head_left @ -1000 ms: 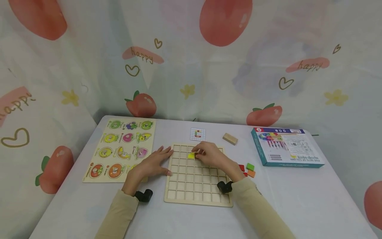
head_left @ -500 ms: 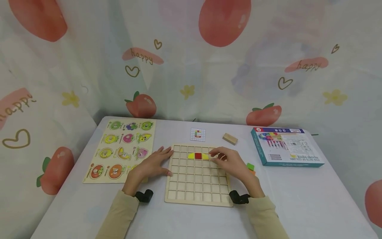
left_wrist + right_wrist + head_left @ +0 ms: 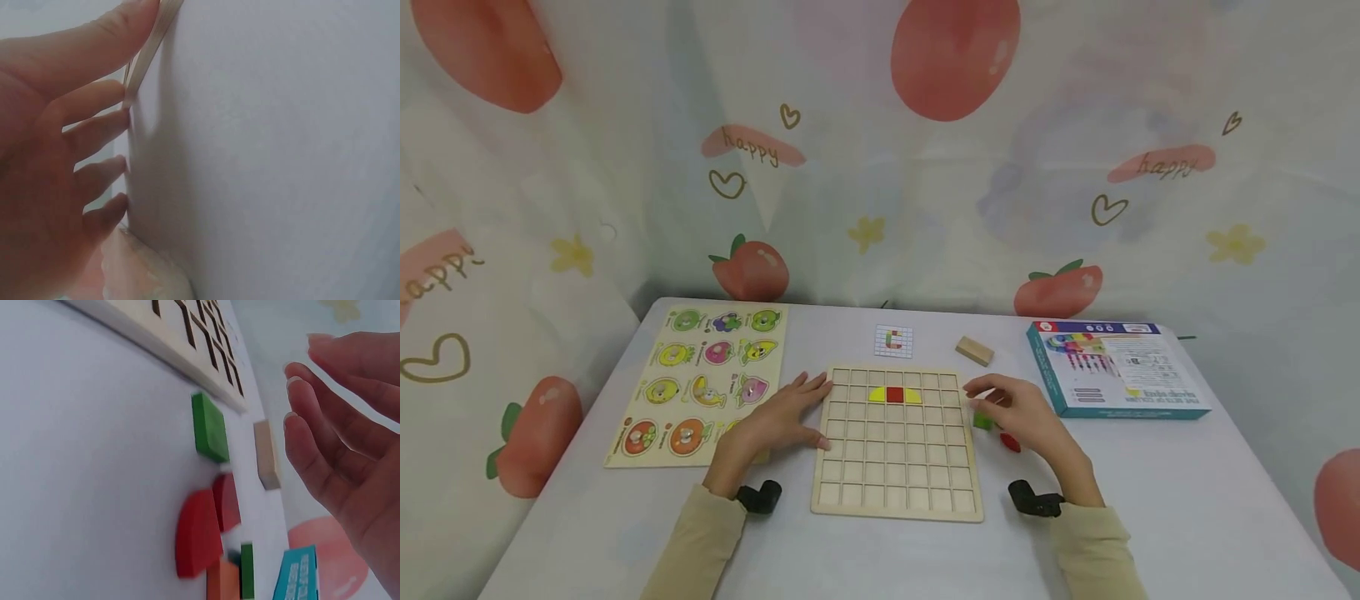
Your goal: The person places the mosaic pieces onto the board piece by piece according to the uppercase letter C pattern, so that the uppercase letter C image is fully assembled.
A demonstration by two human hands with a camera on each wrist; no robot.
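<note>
1. Bracing the wooden grid board (image 3: 897, 517) from its nine-to-ten o'clock edge, the left grip (image 3: 778, 414) is spread and holds nothing; light pressure there should stop skidding on the counter (image 3: 940, 562).
2. Out toward two o'clock, the right grip (image 3: 1018, 410) has nothing in it, its fingers loosely bent and parted.
3. Seated in the second row from twelve o'clock are a left yellow piece (image 3: 877, 396), a red square (image 3: 895, 395) and a right yellow piece (image 3: 913, 396).
4. Just off the three o'clock edge lies the green block (image 3: 211, 428); red curved pieces (image 3: 199, 534) and an orange block (image 3: 222, 579) lie beyond, though the blurred, crowded view makes a count uncertain.
5. Best practice: pinch one piece by opposite sides, check the pattern card (image 3: 893, 342) at twelve o'clock, turn any curve correctly, then lower it level.
</note>
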